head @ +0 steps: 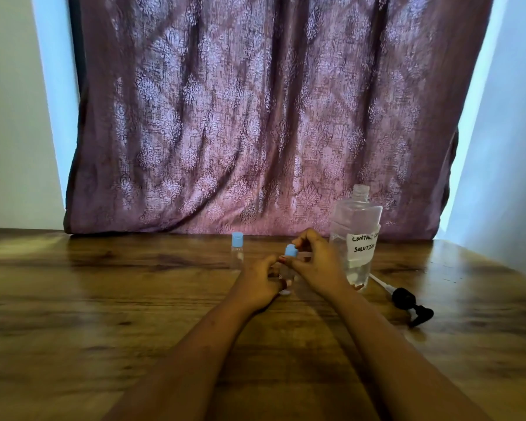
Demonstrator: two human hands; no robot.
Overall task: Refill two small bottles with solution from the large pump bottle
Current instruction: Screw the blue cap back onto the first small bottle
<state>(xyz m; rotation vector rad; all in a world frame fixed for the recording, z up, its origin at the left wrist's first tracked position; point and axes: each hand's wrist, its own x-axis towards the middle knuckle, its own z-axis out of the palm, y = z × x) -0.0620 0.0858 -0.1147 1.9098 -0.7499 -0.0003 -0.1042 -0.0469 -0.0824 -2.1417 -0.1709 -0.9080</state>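
Low in the middle, my left hand curls round a small clear bottle to keep it still on the tabletop, and my right hand's fingers pinch its blue cap to turn it. At the right the black pump lies on its side, taken out so the big bottle behind it stands open for pouring. Farther back, left of my hands, the other small bottle waits upright, cap on, out of the way.
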